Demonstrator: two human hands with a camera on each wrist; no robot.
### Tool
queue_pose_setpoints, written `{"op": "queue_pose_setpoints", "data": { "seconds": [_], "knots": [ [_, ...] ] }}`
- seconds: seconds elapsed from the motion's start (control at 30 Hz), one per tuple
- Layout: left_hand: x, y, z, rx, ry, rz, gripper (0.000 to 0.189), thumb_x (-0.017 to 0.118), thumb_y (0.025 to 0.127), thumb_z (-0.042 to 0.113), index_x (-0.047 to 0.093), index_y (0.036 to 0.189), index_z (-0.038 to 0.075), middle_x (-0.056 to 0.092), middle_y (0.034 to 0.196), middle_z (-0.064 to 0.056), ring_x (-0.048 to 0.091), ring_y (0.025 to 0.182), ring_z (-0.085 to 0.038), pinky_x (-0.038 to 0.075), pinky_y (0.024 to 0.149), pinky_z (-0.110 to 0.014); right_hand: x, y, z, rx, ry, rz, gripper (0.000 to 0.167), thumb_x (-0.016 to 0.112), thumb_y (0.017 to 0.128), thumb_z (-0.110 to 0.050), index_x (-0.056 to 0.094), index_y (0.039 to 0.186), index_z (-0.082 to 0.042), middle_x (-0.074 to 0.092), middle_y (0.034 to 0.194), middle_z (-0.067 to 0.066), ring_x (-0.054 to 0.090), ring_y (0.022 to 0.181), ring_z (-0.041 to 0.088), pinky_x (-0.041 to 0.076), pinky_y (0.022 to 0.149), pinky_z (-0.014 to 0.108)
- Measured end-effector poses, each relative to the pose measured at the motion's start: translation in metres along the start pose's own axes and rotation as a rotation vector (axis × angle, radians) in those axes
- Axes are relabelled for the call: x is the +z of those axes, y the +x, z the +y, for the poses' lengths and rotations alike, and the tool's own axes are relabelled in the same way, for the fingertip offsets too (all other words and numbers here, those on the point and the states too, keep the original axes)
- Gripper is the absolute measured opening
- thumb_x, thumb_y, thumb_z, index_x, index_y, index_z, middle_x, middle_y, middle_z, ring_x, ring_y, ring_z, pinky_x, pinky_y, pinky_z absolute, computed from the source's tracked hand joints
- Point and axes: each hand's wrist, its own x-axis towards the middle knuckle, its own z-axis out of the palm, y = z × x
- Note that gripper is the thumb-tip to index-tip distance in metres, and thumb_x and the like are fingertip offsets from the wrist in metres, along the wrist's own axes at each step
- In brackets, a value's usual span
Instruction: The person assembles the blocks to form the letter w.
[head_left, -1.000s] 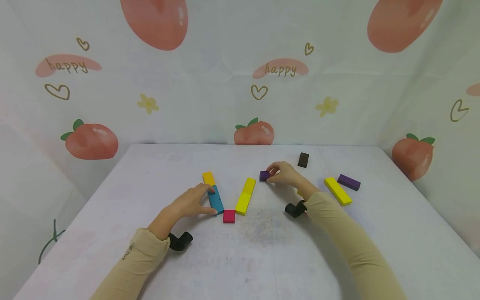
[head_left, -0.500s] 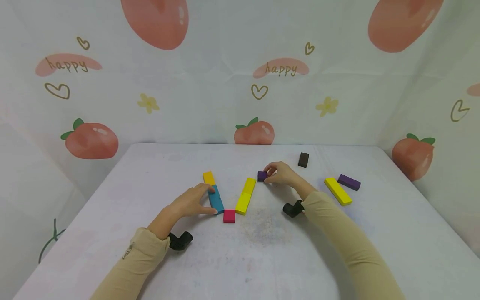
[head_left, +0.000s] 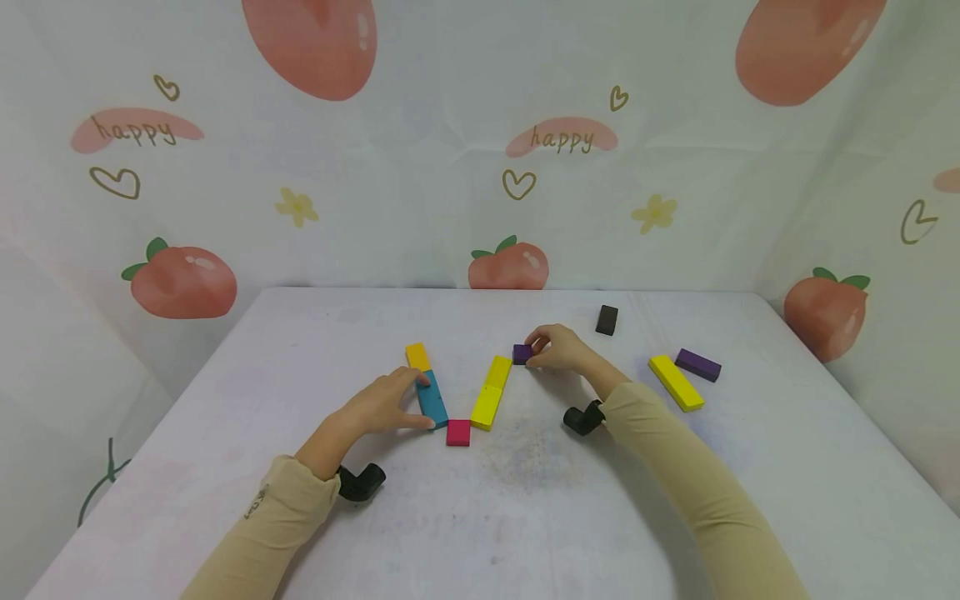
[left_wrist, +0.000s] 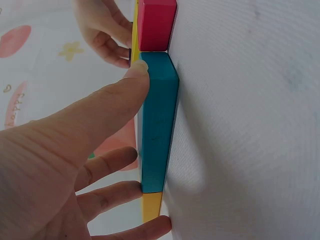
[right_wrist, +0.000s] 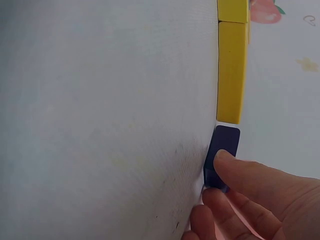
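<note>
Over the last second I've drawn the short purple block (head_left: 521, 355) in toward the red block (head_left: 458, 432) across the surface (head_left: 480, 517). Beyond the red block and to its right, it sits just beside the upper yellow block (head_left: 498, 371); a sliver of gap shows, so I judge the join close but not flush. My right grip (head_left: 558, 350) pinches it between thumb and fingertips; my left grip (head_left: 378, 402) spreads wide, touching the blue block (head_left: 432, 405) left of the red block.
</note>
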Motion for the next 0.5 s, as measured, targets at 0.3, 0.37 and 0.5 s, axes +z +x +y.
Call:
{"op": "queue_pose_setpoints", "data": {
  "seconds": [0.3,0.37,0.5],
  "knots": [
    [0.0003,-0.0003,0.0008,-0.002,0.000,0.001,0.059,0.074,0.078,0.036,0.051,0.124,0.008,0.048,0.134,-0.017,0.048,0.113,-0.032,0.040,0.103,-0.050,0.0002,-0.0004,-0.0022,0.018,-0.004,-0.007,0.038,0.070,0.082,-0.014,0.058,0.117,-0.005,0.060,0.110,0.015,0.051,0.096,0.024,0.050,0.085,0.032],
    [0.0003,-0.0003,0.0009,-0.004,0.003,0.000,0.059,0.074,0.078,0.036,0.051,0.124,0.008,0.048,0.134,-0.016,0.048,0.114,-0.032,0.040,0.103,-0.050,0.0001,-0.0005,-0.0024,0.016,-0.006,-0.007,0.038,0.070,0.082,-0.014,0.058,0.117,-0.005,0.060,0.110,0.015,0.051,0.095,0.025,0.050,0.086,0.033],
    [0.0005,0.0001,0.0007,-0.001,0.008,0.003,0.059,0.074,0.078,0.037,0.051,0.124,0.008,0.048,0.134,-0.017,0.048,0.113,-0.032,0.040,0.103,-0.050,-0.0002,-0.0006,-0.0028,0.013,-0.012,-0.007,0.038,0.070,0.082,-0.015,0.058,0.117,-0.005,0.060,0.109,0.015,0.051,0.096,0.025,0.049,0.087,0.034]
  ]
}}
